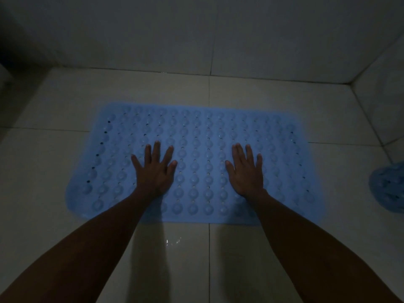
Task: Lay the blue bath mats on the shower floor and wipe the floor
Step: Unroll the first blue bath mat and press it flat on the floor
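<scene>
Dim shower stall, pale tiled floor [54, 154] with grout lines, tiled walls behind and to the right. A wet glint on the tile near the person, so footing and mat grip look slippery.

Blue bath mat [196, 132] lies flat, spread wide across the middle of the floor, bumpy suction-cup texture and small drain holes all over. Looks like thin, soft rubber or vinyl: light, floppy, would sag if lifted by one edge. Best taken at two corners or a short edge, then pressed down to seat the cups.

Second blue mat [388, 186], bunched or rolled, at the right edge near the wall, not yet laid. Only part shows.

Left hand [154, 169] flat on the mat, fingers spread, palm down, gripping nothing. Right hand [247, 169] the same, well apart from the left. Likely pressing the mat to the floor.

No cloth for wiping in sight.
</scene>
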